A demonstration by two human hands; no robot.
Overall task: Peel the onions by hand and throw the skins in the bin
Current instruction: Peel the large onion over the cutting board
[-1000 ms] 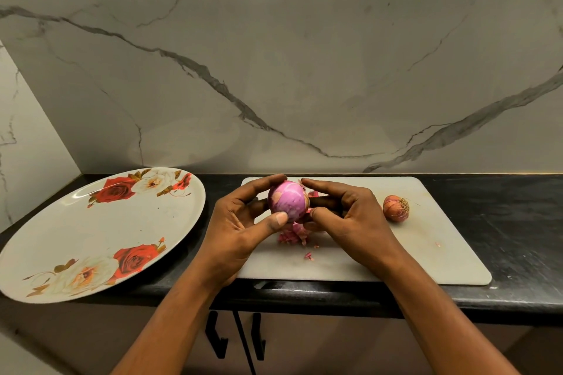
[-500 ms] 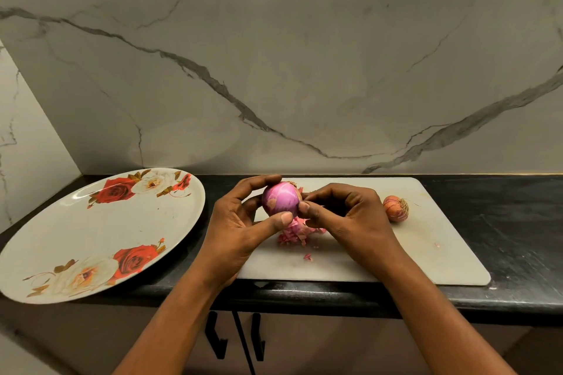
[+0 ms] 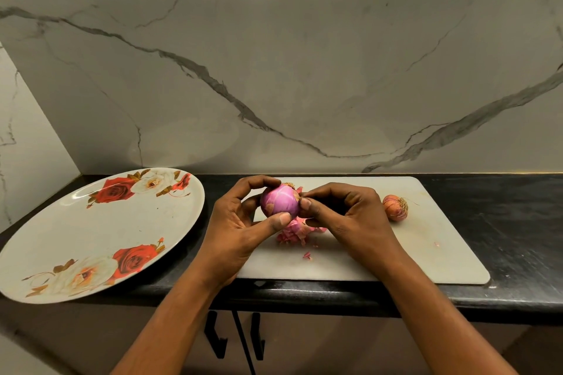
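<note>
The left hand [image 3: 240, 222] holds the nearly peeled onion [image 3: 280, 201] over the board [image 3: 426, 253]; the right hand [image 3: 341, 216] pinches its skin. The skins [image 3: 294, 233] lie beneath, the second onion [image 3: 395, 207] is unpeeled, and no bin is visible.

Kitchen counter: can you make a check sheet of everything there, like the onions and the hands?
Surface: black countertop with a white cutting board lying on it.
Job's things: purple onion, mostly peeled, held above the board; unpeeled onion lying on the board to the right; no bin in view.
Clutter: pink skins piled on the board under the hands, with a few scraps nearby; a rose-patterned plate on the left.
Grippers: left hand grips the purple onion; right hand pinches its right side.
Cables: nothing seen.
Surroundings: marble wall behind; black cabinet handles below the counter.
</note>
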